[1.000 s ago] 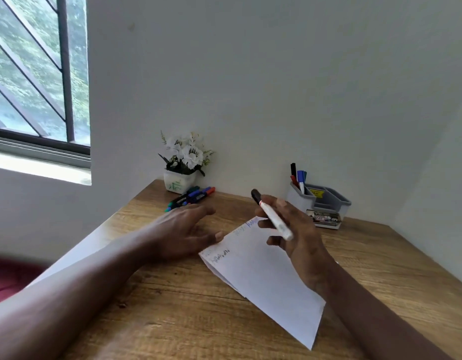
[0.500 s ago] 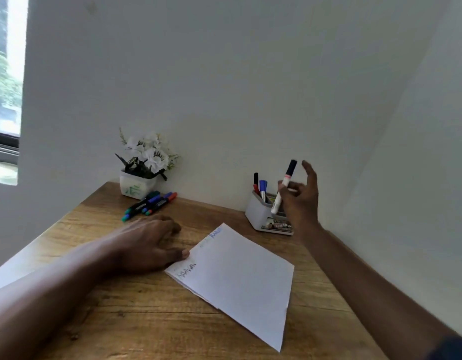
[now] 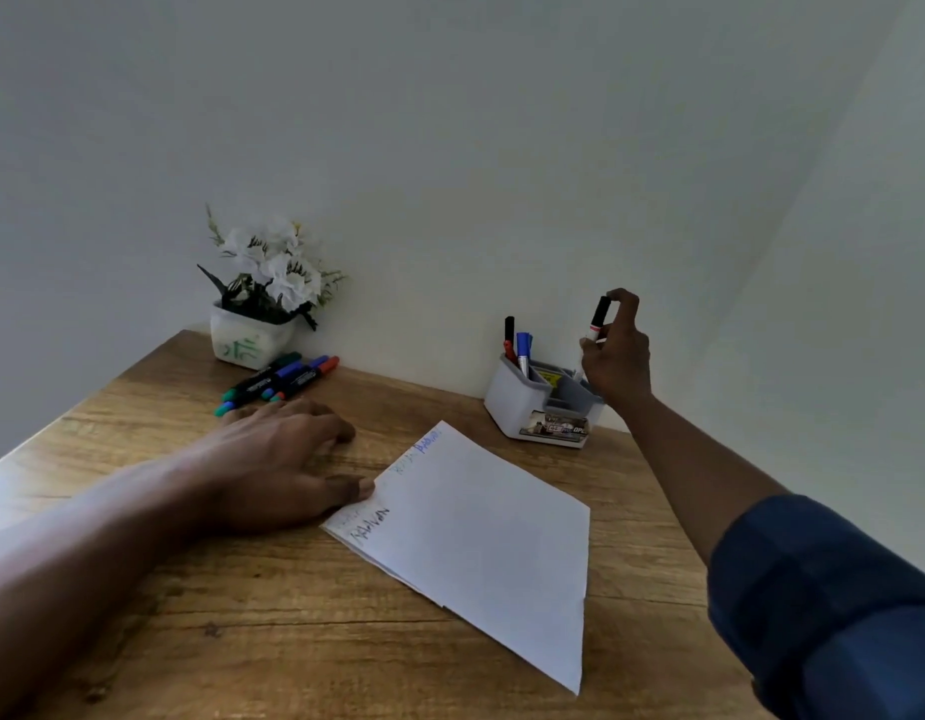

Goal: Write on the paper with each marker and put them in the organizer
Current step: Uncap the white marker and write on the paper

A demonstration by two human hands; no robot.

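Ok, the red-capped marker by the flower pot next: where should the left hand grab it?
Pinch the red-capped marker mid-barrel from above. It lies flat on the table at the near edge of the marker row, so its near side is free, and the left hand rests just beside it.

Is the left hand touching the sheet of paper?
Touching. In the head view the left hand lies flat on the table, its thumb tip pressed against the paper edge.

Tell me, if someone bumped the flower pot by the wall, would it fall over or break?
The flower pot would probably slide rather than tip, since it looks squat and square, wider than tall. The white flowers spread above it, so a hard knock up high might topple it. It looks like thin plastic, so likely light and unlikely to shatter, though that is a guess.
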